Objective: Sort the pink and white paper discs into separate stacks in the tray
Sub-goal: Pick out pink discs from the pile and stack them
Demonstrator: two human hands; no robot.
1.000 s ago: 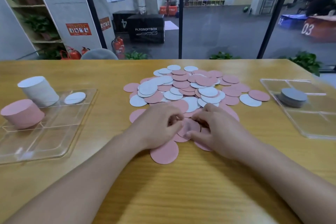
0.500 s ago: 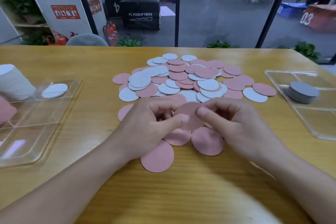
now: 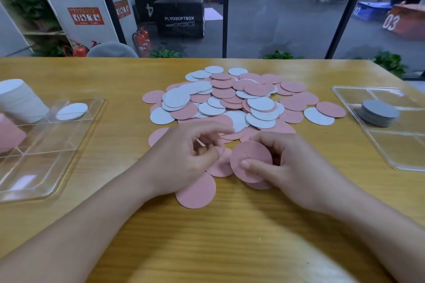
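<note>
Pinching a pink disc [image 3: 251, 160] between thumb and fingers, your right hand [image 3: 292, 167] sits beside your loosely curled, empty left hand [image 3: 184, 158], both just in front of the mixed pile [image 3: 234, 99] on the desk [image 3: 230, 236].

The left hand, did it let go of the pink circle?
Yes. The left hand has drawn left, off the pink disc pinched by the right hand.

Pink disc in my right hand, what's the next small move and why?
Probably pass the pink disc, pinched in your right hand, to the left hand, which holds nothing and is nearer the pink stack in the left tray.
</note>
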